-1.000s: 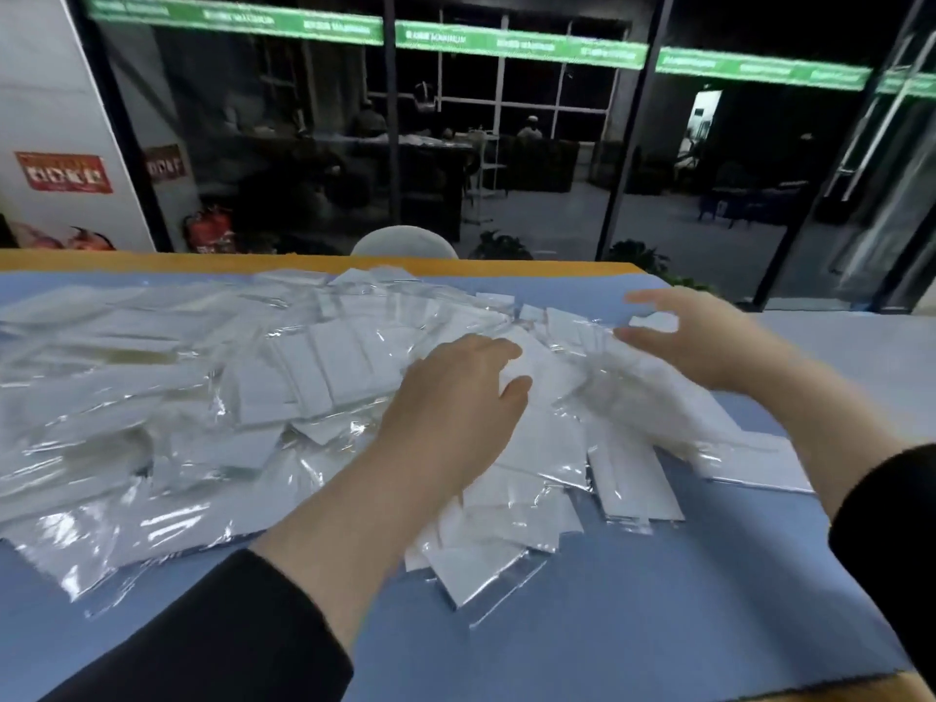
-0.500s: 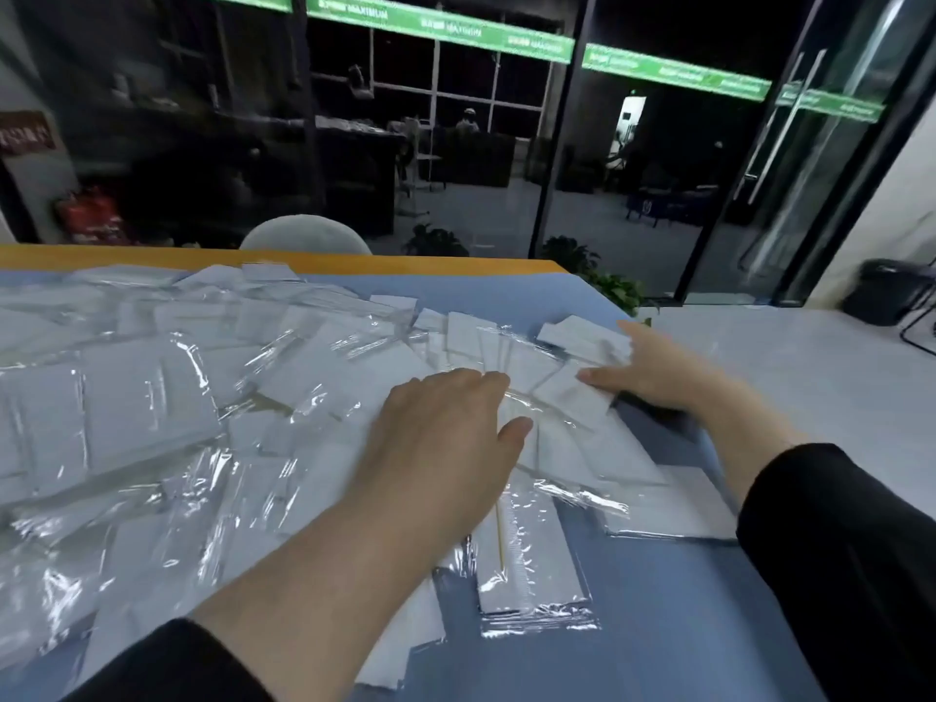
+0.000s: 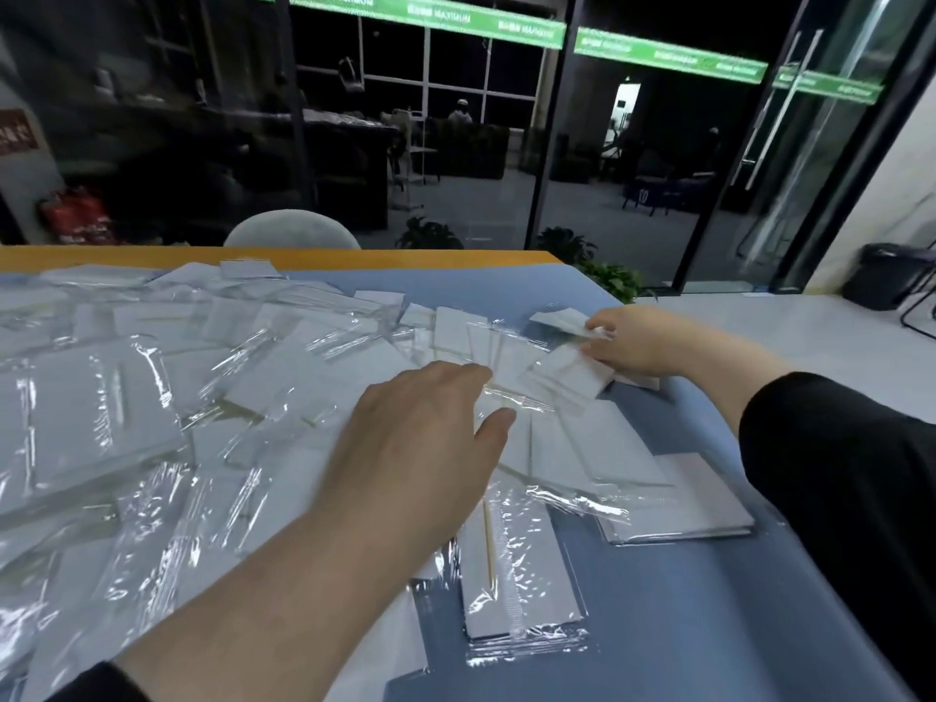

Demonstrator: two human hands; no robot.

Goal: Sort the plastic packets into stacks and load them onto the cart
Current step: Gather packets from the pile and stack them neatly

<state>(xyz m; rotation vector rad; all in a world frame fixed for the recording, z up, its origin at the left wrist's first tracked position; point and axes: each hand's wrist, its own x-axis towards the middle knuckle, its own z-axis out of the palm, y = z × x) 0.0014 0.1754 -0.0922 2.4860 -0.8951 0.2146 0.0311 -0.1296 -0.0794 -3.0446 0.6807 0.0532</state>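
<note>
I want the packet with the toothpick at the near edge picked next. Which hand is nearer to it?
Left. The left hand lies flat on the pile just above the toothpick packet; the right hand grips packets at the pile's far right end.

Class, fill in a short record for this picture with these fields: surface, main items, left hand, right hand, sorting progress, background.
surface: blue table top with an orange far edge
main items: clear plastic packets with white inserts, spread in a loose overlapping heap
left hand: flat, fingers straight, resting on the heap
right hand: at the heap's far right edge, fingers pinching a packet
sorting progress: no neat stacks visible; no cart in view
background: dark glass wall, green banner, grey chair back
</note>
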